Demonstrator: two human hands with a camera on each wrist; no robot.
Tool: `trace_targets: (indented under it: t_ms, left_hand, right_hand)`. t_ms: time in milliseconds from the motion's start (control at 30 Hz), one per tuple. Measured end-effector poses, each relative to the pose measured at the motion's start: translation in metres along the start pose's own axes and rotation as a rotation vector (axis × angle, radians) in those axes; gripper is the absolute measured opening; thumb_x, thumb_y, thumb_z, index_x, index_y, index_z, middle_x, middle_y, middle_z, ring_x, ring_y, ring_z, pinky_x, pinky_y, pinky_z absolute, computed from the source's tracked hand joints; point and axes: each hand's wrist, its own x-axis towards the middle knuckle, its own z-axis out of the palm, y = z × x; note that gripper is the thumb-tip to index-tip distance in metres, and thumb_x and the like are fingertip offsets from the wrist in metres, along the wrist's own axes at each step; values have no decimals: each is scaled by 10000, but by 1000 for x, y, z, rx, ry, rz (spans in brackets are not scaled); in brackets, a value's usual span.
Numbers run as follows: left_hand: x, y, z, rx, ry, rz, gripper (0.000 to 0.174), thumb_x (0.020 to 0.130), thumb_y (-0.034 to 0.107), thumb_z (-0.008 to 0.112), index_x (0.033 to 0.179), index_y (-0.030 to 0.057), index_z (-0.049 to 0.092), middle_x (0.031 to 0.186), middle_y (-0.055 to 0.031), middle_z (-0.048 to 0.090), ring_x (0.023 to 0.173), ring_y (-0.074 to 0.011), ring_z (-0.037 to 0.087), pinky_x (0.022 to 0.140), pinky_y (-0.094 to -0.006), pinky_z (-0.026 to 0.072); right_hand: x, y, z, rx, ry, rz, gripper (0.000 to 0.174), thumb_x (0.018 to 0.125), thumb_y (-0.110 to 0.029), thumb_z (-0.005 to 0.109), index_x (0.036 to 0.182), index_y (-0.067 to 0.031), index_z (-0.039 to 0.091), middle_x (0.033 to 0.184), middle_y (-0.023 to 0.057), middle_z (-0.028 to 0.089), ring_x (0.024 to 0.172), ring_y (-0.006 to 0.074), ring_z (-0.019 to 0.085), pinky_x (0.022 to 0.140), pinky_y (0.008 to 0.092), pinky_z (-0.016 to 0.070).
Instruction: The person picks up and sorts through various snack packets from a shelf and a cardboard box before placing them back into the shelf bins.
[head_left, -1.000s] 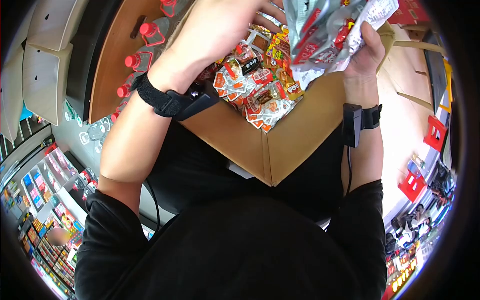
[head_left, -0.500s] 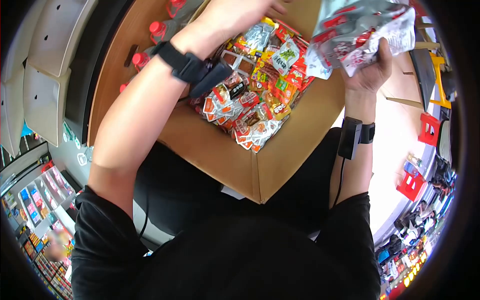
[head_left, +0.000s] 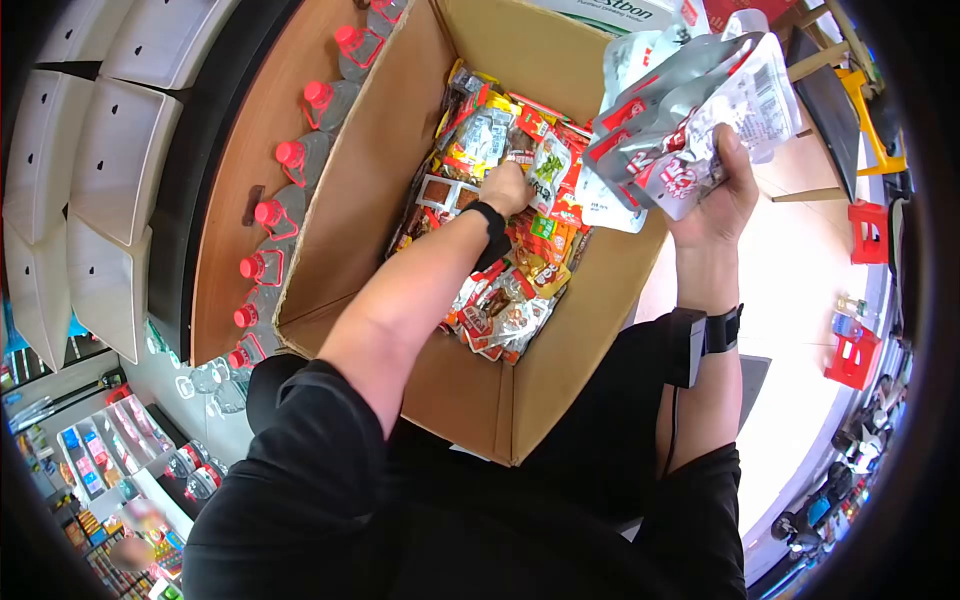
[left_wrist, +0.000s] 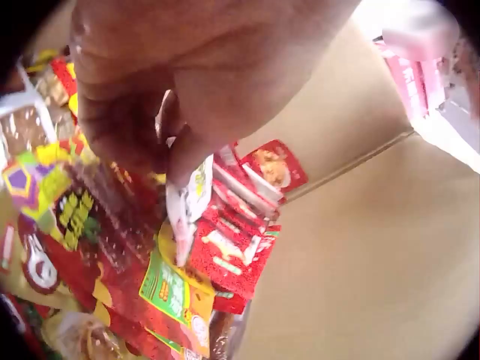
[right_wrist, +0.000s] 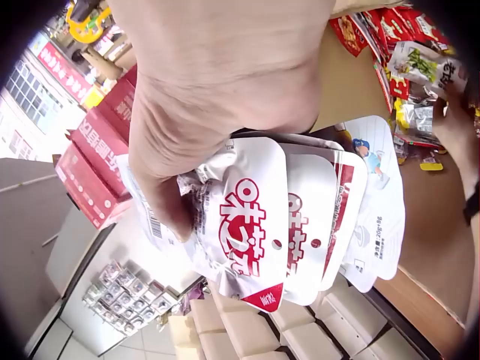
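Note:
In the head view, my left hand (head_left: pixel 507 188) reaches down into a cardboard box (head_left: pixel 360 180) of snack packets. Its fingers and thumb pinch a white packet with green print (head_left: pixel 548 172), seen edge-on beneath the thumb in the left wrist view as a white packet (left_wrist: pixel 196 191). Beside it lie red packets (left_wrist: pixel 232 251) and a brown-red packet with a green label (left_wrist: pixel 169 289). Over the box's right rim, my right hand (head_left: pixel 715 215) grips a fanned stack of silver-white pouches (head_left: pixel 680 150) with red print, its thumb across the front pouch (right_wrist: pixel 244 225).
Plastic bottles with red caps (head_left: pixel 268 212) line the wooden surface (head_left: pixel 235 215) left of the box. Pale bins (head_left: pixel 105 180) stand farther left. A white carton (head_left: pixel 620 12) sits behind the box; red crates (head_left: pixel 868 235) and a yellow stool (head_left: pixel 862 115) are at the right.
My left hand has come down from the box's far side into the packets and pinched the white one. More of the box now shows. My right hand still holds the pouches.

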Motion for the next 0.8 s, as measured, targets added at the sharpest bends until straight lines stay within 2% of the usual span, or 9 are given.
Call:
trace_targets:
  t_ms: [100,167,233,300,367,433,467,700,800]
  left_hand:
    - [-26,-1,-55,12,-51,182,315,861,203,763,1060,-39,726,1073,-281,727,1061,-373,721,897,-456,586]
    - [-74,16,-128,-283,-170,21,268,929,85,697,1138,-79,657,1051,-263,736,991,-311,754,784,-413,628]
    - [-103,15,-176,-541,-78,89,296,978,-19,610,1262,-91,567,1058,-217,737,936,-247,762,696,-345,645]
    - [-142,32,-224,-807,27,251,291,1031,0,561,1313,-59,520,1063,-174,732,924,-192,745,737,-290,630]
    - [-186,57,-256,-842,35,317,307,1041,19,563,1328,-75,507,1070,-166,732,919,-193,745,778,-284,622]
    - [-208,75,-250,-890,80,414,328,1046,43,577,1343,-78,508,1078,-165,731,913,-192,743,811,-289,614]
    - [-208,75,-243,-917,80,455,348,1046,52,585,1360,-75,506,1070,-155,734,906,-186,740,817,-294,615]
    - [-212,76,-238,-950,-34,317,309,1043,68,601,1314,-79,578,1028,-108,736,849,-132,705,775,-269,592]
    - [-210,74,-224,-806,-139,340,341,1035,62,612,1356,-49,580,1057,-63,727,860,-89,676,772,-243,565]
  right_hand:
    - [-3,2,9,-15,-5,67,494,893,-134,707,1338,20,555,1148,161,703,1030,332,720,900,514,602]
    - [0,9,16,0,33,64,499,893,-131,708,1340,25,549,1159,167,699,1039,330,718,915,510,600]
    - [7,15,13,23,-14,86,500,890,-114,708,1340,30,545,1176,167,696,1051,330,715,931,504,598]
    - [13,24,5,-42,-79,138,604,886,-132,691,1442,-4,496,1343,164,653,1201,330,664,1068,522,523]
    - [14,34,5,-24,-89,193,593,886,-119,691,1436,-8,501,1331,162,660,1187,327,671,1059,512,532]
    - [13,45,16,63,-184,206,457,891,-95,701,1312,28,572,1138,161,714,1010,320,728,893,497,618]
    - [10,48,25,65,-202,209,441,893,-108,702,1299,24,589,1127,155,719,998,311,732,888,491,619]
    - [6,49,28,24,-228,173,428,898,-140,710,1281,20,606,1115,149,725,987,306,737,872,489,624]
    - [2,48,26,86,-284,218,412,900,-124,701,1273,23,608,1135,157,725,1001,313,740,876,492,628]
